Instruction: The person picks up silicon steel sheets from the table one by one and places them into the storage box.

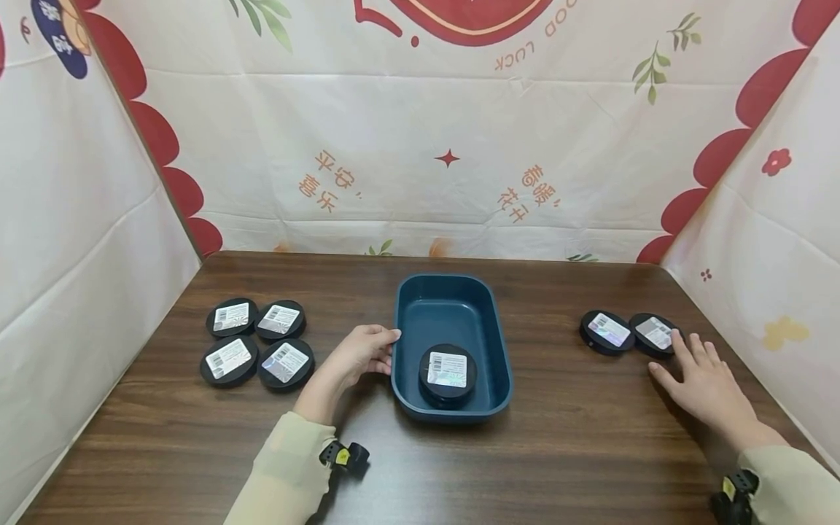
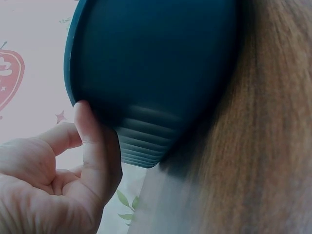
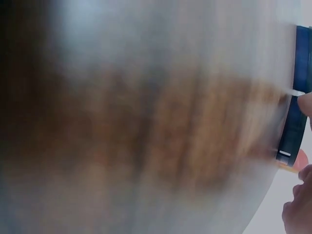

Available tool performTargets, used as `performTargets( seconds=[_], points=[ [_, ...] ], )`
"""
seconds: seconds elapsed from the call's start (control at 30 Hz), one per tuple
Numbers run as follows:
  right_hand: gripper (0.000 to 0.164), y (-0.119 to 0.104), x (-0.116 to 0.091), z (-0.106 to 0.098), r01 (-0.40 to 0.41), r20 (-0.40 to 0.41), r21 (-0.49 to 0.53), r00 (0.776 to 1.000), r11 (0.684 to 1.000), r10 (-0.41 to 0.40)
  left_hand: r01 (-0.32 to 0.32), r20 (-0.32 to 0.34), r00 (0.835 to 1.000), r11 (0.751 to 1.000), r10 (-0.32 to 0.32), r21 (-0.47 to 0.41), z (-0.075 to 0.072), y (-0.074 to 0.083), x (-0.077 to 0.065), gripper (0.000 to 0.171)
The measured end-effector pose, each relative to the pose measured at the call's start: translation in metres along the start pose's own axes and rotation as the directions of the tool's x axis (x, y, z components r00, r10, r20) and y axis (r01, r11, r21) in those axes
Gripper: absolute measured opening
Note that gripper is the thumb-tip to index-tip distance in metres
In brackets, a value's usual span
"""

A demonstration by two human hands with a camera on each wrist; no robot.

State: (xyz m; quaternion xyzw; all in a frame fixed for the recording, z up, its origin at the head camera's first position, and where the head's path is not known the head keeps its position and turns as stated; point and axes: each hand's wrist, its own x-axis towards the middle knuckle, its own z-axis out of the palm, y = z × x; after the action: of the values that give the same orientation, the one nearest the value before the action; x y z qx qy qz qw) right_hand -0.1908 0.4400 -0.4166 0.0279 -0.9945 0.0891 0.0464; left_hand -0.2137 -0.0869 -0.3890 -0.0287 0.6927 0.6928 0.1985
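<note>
Right fingers: straight and spread, nothing gripped; your right hand (image 1: 705, 383) has its index tip at the right edge of the outer disc (image 1: 652, 333), thumb just off the near edge. Contact uncertain; the right wrist view is too blurred to settle it. Key bearing: from those fingers the outer disc lies just ahead and to the left, flat, label up, round, so no long axis to line up with. Your right hand is clearly the nearer one. Left fingers: bent, holding the tray (image 1: 440, 319) at its left rim, your left hand (image 1: 361, 355) outside the wall. The tray's long axis runs away from you, roughly square to the row made by the outer disc and the inner disc (image 1: 607, 333) close against its left side. The tray sits well left of that row. Inside it, toward your end, one loaded disc (image 1: 448, 374), label up. Farther left, past your left hand, a two-by-two cluster of discs (image 1: 270, 357). All on a brown wood-grain table (image 1: 558, 459), printed white cloth (image 1: 394, 131) behind.
</note>
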Motion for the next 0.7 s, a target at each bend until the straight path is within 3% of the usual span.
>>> performTargets(
  seconds=[0.7],
  points=[
    [0.087, 0.018, 0.034, -0.001, 0.022, 0.051, 0.045, 0.998, 0.999, -0.025, -0.007, 0.002, 1.0, 1.0, 0.007, -0.01, -0.001, -0.002, 0.002, 0.018]
  ],
)
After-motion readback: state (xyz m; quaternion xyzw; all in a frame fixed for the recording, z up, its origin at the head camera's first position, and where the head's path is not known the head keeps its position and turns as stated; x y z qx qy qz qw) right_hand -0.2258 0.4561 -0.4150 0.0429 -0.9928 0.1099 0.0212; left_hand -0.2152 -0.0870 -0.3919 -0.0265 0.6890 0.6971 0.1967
